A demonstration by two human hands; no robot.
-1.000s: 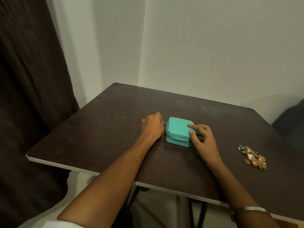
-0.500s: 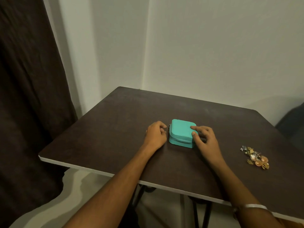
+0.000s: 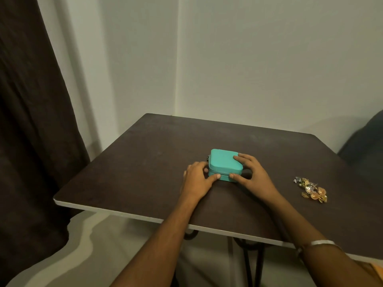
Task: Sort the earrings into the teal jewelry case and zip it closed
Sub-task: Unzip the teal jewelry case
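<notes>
A closed teal case (image 3: 225,164) is sitting near the middle of a dark brown tabletop (image 3: 145,162), with both hands working at it from either side. The left hand (image 3: 196,179) is resting against the case's left side, its fingers curled toward the near left corner and its thumb lying along the front wall beside the zip line; whether it is pinching the zip pull cannot be told, since the fingers are covering that corner. The right hand (image 3: 251,174) is gripping the case from the right, with the forefinger lying flat across the lid, the thumb pressing the front wall and the other fingers wrapping the right side. A small dark bit of hardware is showing at the case's far left corner. The earrings (image 3: 310,189) are lying in a loose heap of gold, silver and orange pieces on the tabletop, well apart to the right of the case. A silver bangle (image 3: 322,242) is circling the right wrist. A dark curtain (image 3: 31,121) is hanging at the left, and pale walls are meeting in a corner behind. No brand, label or writing is readable on the case or anywhere else.
</notes>
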